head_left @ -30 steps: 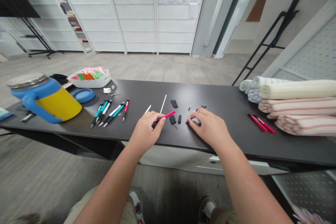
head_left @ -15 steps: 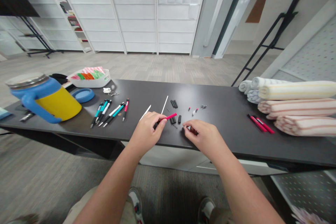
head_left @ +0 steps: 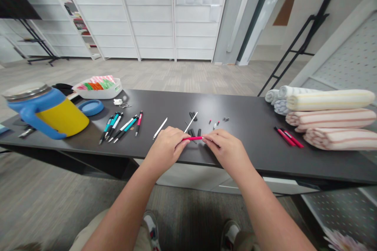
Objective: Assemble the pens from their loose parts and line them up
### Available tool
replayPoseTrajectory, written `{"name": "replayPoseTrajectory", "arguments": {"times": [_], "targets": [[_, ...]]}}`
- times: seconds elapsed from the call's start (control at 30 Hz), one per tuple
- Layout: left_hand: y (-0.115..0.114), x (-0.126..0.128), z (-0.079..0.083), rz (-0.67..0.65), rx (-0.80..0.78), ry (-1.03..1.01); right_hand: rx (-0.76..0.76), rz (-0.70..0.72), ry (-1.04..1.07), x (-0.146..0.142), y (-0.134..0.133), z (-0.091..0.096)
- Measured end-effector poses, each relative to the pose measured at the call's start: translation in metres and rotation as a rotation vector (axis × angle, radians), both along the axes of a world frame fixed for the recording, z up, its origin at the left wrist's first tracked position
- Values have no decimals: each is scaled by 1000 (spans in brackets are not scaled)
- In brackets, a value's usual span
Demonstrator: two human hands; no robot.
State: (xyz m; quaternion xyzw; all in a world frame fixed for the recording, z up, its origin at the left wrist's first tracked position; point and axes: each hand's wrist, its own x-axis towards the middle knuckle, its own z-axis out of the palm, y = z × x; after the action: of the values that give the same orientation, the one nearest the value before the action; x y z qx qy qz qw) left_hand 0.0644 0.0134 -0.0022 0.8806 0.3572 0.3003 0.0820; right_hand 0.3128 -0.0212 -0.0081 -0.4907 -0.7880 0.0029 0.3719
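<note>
A dark table (head_left: 253,125) carries a yellow-and-blue mug (head_left: 55,115) at far left and rolled towels (head_left: 330,119) at right. Finished pens (head_left: 119,125) lie left of centre. At the near edge, the left hand (head_left: 165,151) and right hand (head_left: 226,149) meet over a red pen barrel (head_left: 193,138), held level just above the tabletop. The left fingertips pinch its left end and the right fingertips pinch its right end; whether the right also holds a small piece cannot be told. Black sleeves (head_left: 193,116) and tiny parts (head_left: 216,123) lie just beyond. The work likely goes best with the barrel kept low and straight, both pinches firm and the wrists steady, so nothing rolls off.
</note>
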Motion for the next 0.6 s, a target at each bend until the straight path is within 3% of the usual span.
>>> {"name": "replayPoseTrajectory", "arguments": {"times": [0.33,0.6], "targets": [[1,0,-4,-8,42,2,169,45,-63,-6,-2,-7],[0,-1,0,-30,33,-82,172,-66,-3,-6,-6,-4]]}}
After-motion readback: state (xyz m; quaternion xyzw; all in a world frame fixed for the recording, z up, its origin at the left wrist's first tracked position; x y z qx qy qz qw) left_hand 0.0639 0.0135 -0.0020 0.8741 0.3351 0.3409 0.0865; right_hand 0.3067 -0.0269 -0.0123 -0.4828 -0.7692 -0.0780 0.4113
